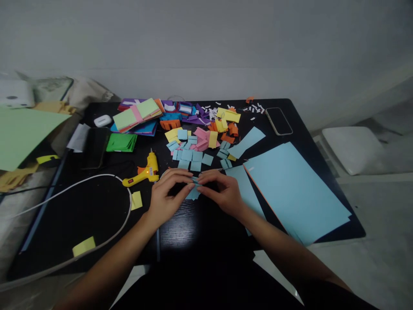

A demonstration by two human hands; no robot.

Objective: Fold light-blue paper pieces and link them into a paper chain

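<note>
My left hand and my right hand meet over the front middle of the black table. Between their thumbs and fingertips they pinch a small light blue paper piece, mostly hidden by the fingers. Just below the fingertips, more light blue paper shows; whether it is the same piece I cannot tell. Beyond my hands lie several small blue paper squares, some with folds. A yellow glue gun rests left of my left hand.
Large blue sheets cover the table's right side, with a phone behind them. Pink strips, a green paper stack and a banded paper bundle lie farther back. A white cable loops on the left.
</note>
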